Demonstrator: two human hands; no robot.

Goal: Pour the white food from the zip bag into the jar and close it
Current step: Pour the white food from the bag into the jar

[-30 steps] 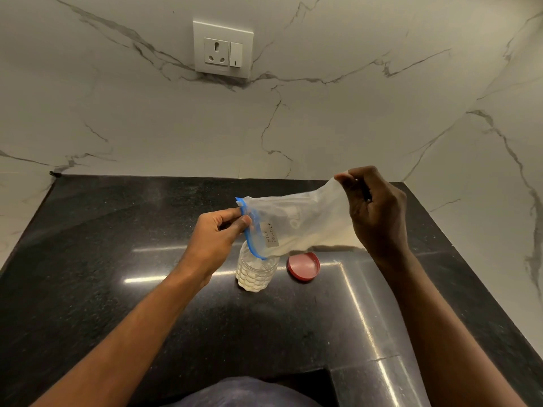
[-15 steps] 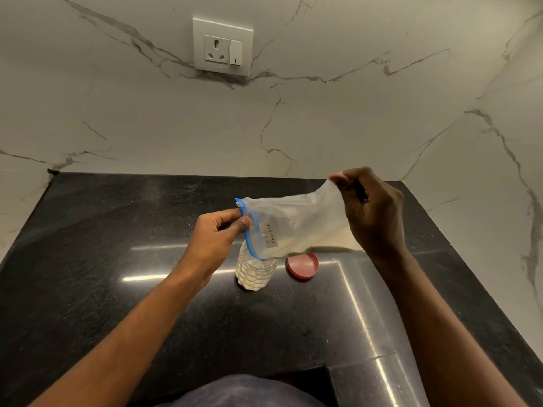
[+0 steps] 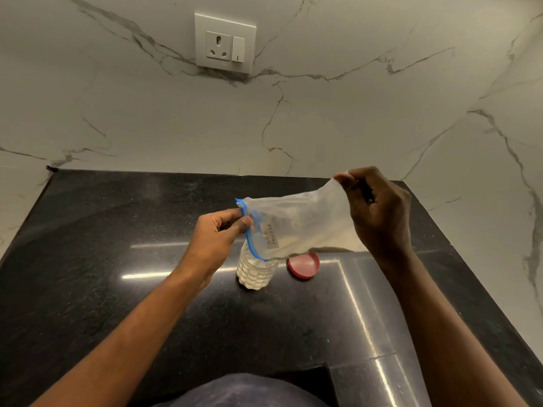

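Note:
A clear zip bag (image 3: 299, 227) with a blue zip edge and a small handwritten label hangs tilted over a small clear jar (image 3: 255, 271) standing on the black counter. The bag's open mouth points down into the jar's top. White powder fills much of the jar, and a little pale powder lies along the bag's lower fold. My left hand (image 3: 217, 239) pinches the blue zip edge beside the jar. My right hand (image 3: 376, 212) holds the bag's bottom corner raised, higher than the mouth. The red lid (image 3: 303, 265) lies flat on the counter just right of the jar.
The black stone counter (image 3: 117, 289) runs to marble walls at the back and on the right. A white wall socket (image 3: 224, 44) sits high on the back wall. The counter's front edge has a step cut near my body.
The bag stays tilted over the jar in both hands. My right hand has lifted the bag's bottom corner very slightly; the jar and lid have not moved.

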